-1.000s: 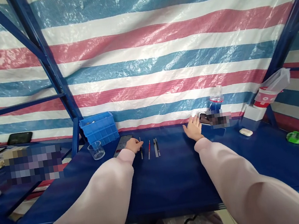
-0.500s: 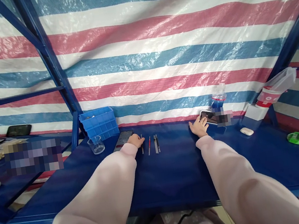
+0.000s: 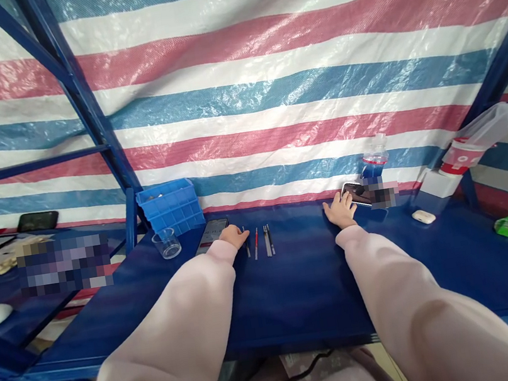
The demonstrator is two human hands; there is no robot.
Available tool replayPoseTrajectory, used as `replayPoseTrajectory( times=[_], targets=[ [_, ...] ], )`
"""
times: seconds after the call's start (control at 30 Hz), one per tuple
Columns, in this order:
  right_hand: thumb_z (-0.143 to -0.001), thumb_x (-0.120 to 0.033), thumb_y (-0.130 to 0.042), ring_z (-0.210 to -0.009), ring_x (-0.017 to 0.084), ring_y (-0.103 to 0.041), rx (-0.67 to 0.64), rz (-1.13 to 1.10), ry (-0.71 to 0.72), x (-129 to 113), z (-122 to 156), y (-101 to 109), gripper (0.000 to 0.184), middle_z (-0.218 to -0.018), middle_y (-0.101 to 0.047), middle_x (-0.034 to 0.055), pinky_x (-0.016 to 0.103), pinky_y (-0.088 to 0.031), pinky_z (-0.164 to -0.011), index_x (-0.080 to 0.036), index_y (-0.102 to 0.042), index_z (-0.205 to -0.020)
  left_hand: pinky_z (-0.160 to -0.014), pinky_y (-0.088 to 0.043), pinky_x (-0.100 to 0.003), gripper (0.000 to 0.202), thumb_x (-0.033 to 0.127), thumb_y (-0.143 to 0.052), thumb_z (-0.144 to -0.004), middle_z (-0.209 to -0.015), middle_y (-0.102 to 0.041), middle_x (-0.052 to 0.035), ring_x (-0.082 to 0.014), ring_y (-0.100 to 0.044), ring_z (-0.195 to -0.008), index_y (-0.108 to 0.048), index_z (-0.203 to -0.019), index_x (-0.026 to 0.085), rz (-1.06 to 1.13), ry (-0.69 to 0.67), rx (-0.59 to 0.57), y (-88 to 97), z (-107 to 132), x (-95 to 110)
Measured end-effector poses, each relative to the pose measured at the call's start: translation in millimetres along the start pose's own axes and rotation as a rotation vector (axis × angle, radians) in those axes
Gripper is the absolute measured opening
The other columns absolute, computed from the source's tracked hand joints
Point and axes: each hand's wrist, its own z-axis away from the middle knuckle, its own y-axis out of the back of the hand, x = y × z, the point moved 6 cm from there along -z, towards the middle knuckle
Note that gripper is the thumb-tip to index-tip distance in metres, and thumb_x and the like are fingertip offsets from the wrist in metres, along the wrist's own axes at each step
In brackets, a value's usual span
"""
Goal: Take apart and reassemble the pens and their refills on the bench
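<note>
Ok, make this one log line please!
left hand: at leftmost stick, grip unclear | right hand: spread, at white-edged phone | red stick: on table

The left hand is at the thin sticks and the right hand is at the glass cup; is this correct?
Not quite: in the head view, the right hand is at the white-edged phone. The left hand is at the thin sticks.

There are at least four slim grey or red sticks, three flat dark phones, and one clear round tumbler.
</note>
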Motion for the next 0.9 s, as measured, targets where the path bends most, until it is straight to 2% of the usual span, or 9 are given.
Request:
replayPoseTrajectory(
  times=[0.3,0.43,0.57,0.9],
  targets=[
    [-0.085,-0.042,-0.031,-0.132,0.03,-0.005,-0.006,0.006,0.017,-1,2,2,0.065,-0.143,-0.009,0.0213,0.05,-0.015,-0.101,-0.005,-0.02,-0.137,-0.066,-0.045,-0.025,0.035,0.043,-0.046,-0.08,-0.074,-0.067,-0.0094,-0.021,-0.063,-0.075,-0.065,-0.07,0.015,-0.027,-0.019,-0.001,0.4,4,4],
    [-0.086,-0.043,-0.032,-0.132,0.031,-0.006,-0.008,0.013,0.022,-1,2,2,0.064,-0.143,-0.01,0.0214,0.049,-0.015,-0.101,-0.005,-0.022,-0.136,-0.072,-0.045,-0.028,0.038,0.037,-0.036,-0.085,-0.087,-0.067,-0.0128,-0.0231,-0.062,-0.085,-0.065,-0.082,0.014,-0.133,-0.057,0.0,-3.6,9,12],
    [-0.086,-0.043,-0.032,-0.132,0.03,-0.007,-0.012,0.011,0.024,0,2,1,0.063,-0.143,-0.011,0.0213,0.049,-0.016,-0.1,-0.006,-0.023,-0.136,-0.078,-0.045,-0.033,0.043,0.035,-0.027,-0.089,-0.099,-0.064,-0.0159,-0.0255,-0.06,-0.093,-0.063,-0.093,0.012,-0.16,-0.037,-0.008,-6.2,15,18],
    [-0.086,-0.042,-0.033,-0.131,0.03,-0.006,-0.031,-0.008,0.016,0,1,1,0.062,-0.143,-0.01,0.021,0.048,-0.016,-0.1,-0.007,-0.024,-0.136,-0.081,-0.043,-0.04,0.059,0.052,-0.019,-0.087,-0.1,-0.063,-0.0182,-0.031,-0.059,-0.095,-0.061,-0.098,0.011,-0.157,-0.051,-0.014,-8.5,23,22]
  ],
)
